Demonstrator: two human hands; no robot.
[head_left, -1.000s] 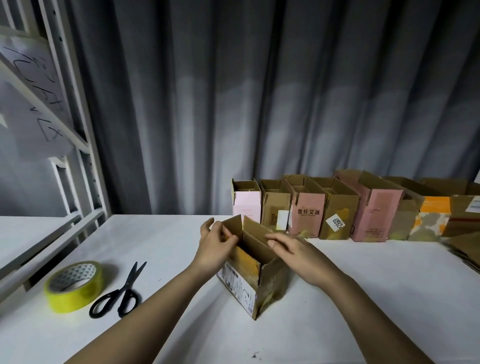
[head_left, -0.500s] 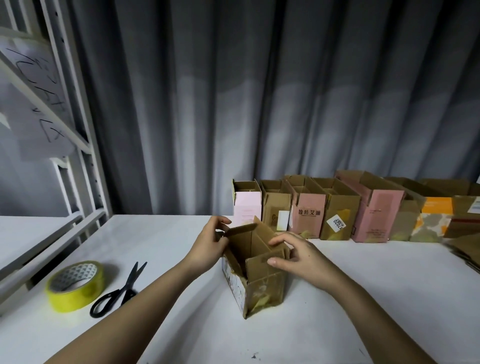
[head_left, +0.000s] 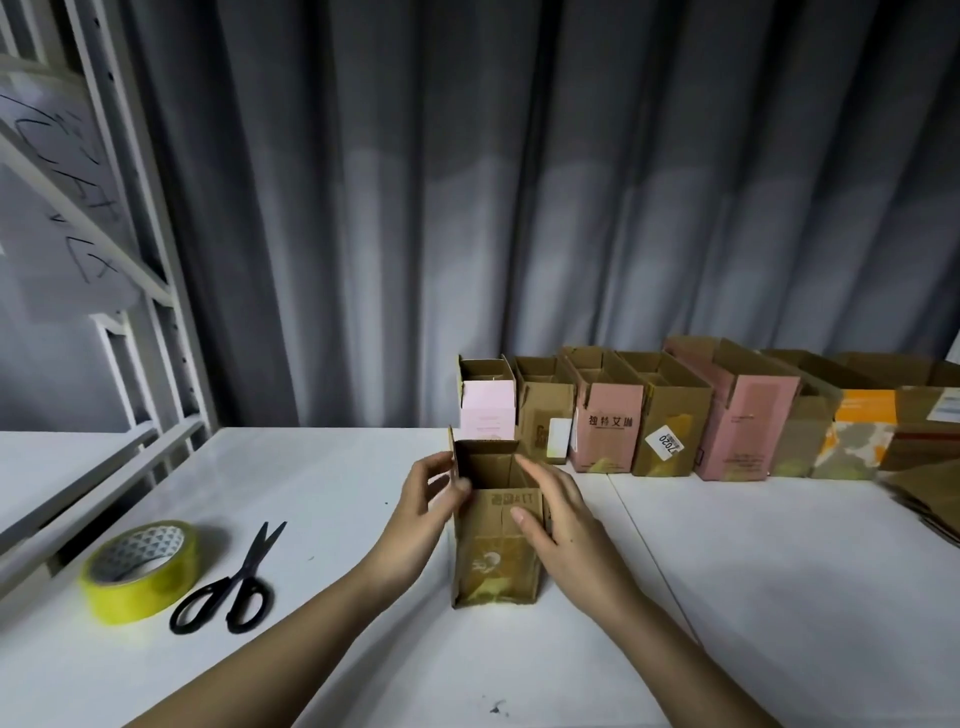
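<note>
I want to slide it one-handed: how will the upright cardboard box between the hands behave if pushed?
Probably tips: the cardboard box stands tall on a narrow base on the white table. Likely light: what shows of its open inside looks empty. Its raised flaps may flex where the left hand and right hand hold it.

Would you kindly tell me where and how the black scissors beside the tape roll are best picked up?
Grip the scissors by the looped handles, coming from above on the near side: they lie flat on the table, handles toward the person, blades pointing away.
</note>
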